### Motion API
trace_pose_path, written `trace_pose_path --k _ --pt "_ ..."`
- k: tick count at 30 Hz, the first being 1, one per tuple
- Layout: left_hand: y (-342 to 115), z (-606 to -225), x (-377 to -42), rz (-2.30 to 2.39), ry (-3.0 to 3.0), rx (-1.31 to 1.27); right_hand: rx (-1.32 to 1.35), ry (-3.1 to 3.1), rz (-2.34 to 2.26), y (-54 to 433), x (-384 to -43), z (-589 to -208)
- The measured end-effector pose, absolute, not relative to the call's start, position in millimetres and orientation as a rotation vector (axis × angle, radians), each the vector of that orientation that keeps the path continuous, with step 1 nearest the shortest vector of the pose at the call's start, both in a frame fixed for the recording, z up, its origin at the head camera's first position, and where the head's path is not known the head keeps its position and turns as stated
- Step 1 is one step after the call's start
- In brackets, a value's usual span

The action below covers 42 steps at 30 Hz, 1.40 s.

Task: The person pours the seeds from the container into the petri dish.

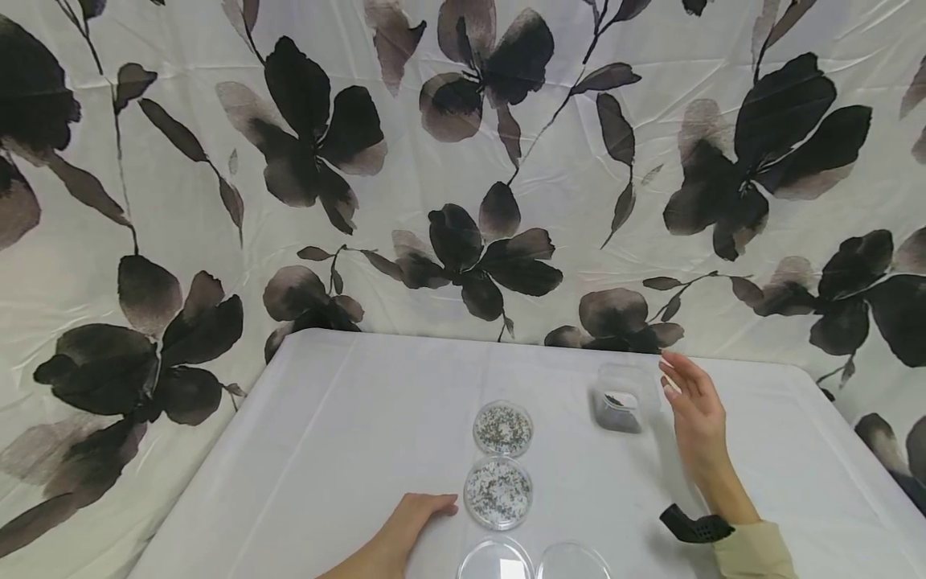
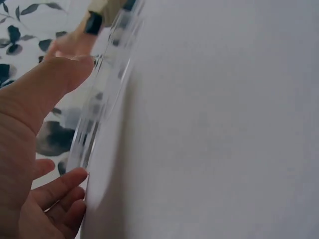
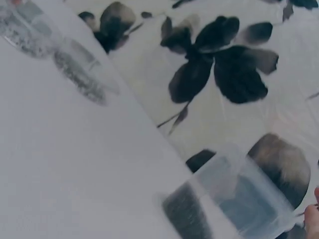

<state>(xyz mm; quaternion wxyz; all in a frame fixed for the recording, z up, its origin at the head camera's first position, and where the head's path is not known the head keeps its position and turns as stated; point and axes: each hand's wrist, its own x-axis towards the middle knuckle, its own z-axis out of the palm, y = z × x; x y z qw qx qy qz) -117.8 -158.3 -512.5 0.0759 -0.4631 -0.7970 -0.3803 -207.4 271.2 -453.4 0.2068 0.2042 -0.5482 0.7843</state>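
Note:
Two round clear petri dishes with dark-speckled contents stand in line on the white table: a far speckled dish (image 1: 502,429) and a nearer speckled dish (image 1: 499,492). My left hand (image 1: 412,527) is beside the nearer one, thumb out towards its rim; whether it touches is unclear. In the left wrist view its thumb and fingers are spread, with the dishes seen edge-on. A clear plastic tub (image 1: 617,412) holding dark grains stands at the back right. My right hand (image 1: 698,422) is raised just right of the tub, fingers loosely bent and holding nothing.
Two clear round pieces, a left one (image 1: 495,555) and a right one (image 1: 573,561), lie at the front, cut off by the frame. A black band (image 1: 696,527) sits at the right wrist. Behind the white table (image 1: 325,418) hangs a floral cloth (image 1: 405,177).

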Motion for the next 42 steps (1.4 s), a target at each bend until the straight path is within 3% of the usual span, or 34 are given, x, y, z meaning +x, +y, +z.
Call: trace_pose_path --k 11,33,42 --pt "-137 -531 -109 -1.030 -2.417 -1.287 0.327 -1.670 2.408 283 -218 -498" --pt "-122 -518 -115 -0.948 -2.404 -1.366 0.226 -2.204 1.931 278 -235 -506" --pt "-124 -517 -119 -0.912 -2.328 -1.409 0.308 -2.108 2.039 274 -231 -505"
